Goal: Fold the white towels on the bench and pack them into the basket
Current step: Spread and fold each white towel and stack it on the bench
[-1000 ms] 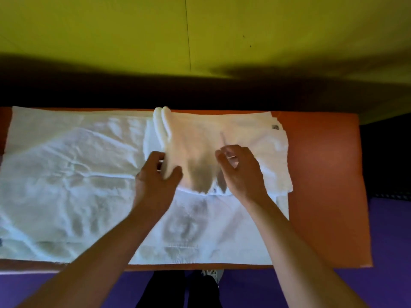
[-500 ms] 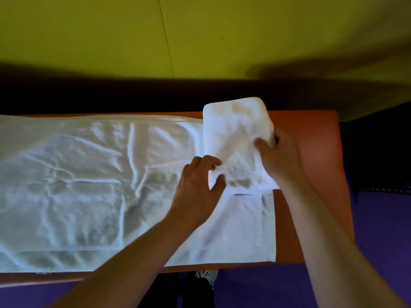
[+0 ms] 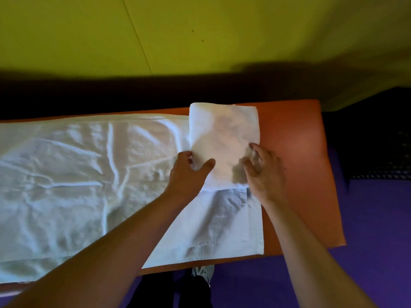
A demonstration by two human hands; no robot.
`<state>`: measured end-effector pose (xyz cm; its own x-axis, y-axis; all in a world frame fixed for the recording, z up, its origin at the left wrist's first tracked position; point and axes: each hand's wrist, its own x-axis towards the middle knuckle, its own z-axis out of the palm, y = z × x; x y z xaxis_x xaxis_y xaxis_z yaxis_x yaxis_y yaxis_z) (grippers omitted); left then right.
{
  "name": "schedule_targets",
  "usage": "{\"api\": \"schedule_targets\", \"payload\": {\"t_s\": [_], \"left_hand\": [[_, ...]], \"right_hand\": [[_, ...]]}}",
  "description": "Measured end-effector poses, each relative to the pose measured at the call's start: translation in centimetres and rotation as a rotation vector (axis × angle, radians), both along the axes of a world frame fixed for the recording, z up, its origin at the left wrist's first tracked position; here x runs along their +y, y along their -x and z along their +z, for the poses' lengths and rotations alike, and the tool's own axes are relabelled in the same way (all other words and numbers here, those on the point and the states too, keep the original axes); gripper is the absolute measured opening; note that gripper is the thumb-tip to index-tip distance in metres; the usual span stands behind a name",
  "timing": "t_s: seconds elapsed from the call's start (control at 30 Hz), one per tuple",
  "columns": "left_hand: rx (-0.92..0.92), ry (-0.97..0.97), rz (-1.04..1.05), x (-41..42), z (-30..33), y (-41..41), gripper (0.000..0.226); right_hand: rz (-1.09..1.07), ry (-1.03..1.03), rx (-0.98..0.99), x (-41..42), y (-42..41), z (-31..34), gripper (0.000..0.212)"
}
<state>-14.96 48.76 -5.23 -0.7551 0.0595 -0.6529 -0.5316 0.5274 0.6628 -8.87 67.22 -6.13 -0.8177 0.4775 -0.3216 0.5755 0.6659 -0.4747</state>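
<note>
Folded towel (image 3: 223, 138): a neat white rectangle lying at the far right end of the spread towel, its right edge out over bare orange bench.
Left hand (image 3: 186, 174): at the folded towel's near left corner, thumb lying on top of the cloth, fingers tucked at its left edge, grasping that corner.
Right hand (image 3: 264, 172): at the near right corner, fingers spread and bent down onto the cloth; blurred, so whether it pinches the towel or only presses on it I cannot tell.
Spread towel (image 3: 77, 178): large, white, creased, covering most of the bench from the left edge to just under the folded one.
Bench (image 3: 298, 152): orange padded top, bare at its right end.
Floor (image 3: 373, 241): purple, to the right and near side.
Wall (image 3: 200, 34): yellow-green, behind the bench.
Basket: not in sight from here.
</note>
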Motion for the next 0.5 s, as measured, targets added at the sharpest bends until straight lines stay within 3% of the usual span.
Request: {"api": "schedule_targets", "payload": {"t_s": [0.07,0.13,0.2,0.3,0.4,0.5], "left_hand": [[-0.010,-0.012,0.035,0.8,0.0,1.0,0.082],[-0.039,-0.007,0.079,1.6,0.2,2.0,0.088],[-0.048,0.010,0.096,2.2,0.5,2.8,0.081],[-0.053,-0.022,0.143,2.4,0.6,3.5,0.064],[-0.120,-0.115,0.249,2.4,0.9,3.3,0.058],[-0.213,-0.202,0.259,2.4,1.3,2.2,0.051]], "right_hand": [[-0.219,-0.042,0.117,-0.3,-1.4,0.4,0.035],[-0.500,0.162,0.100,-1.0,-2.4,1.1,0.031],[-0.707,0.431,-0.013,-2.0,-3.3,1.3,0.043],[-0.856,0.581,-0.069,-2.5,-3.7,1.5,0.060],[-0.992,1.146,-0.197,-2.6,-3.4,2.6,0.069],[-1.008,1.544,0.094,-2.6,-3.0,3.0,0.060]]}}
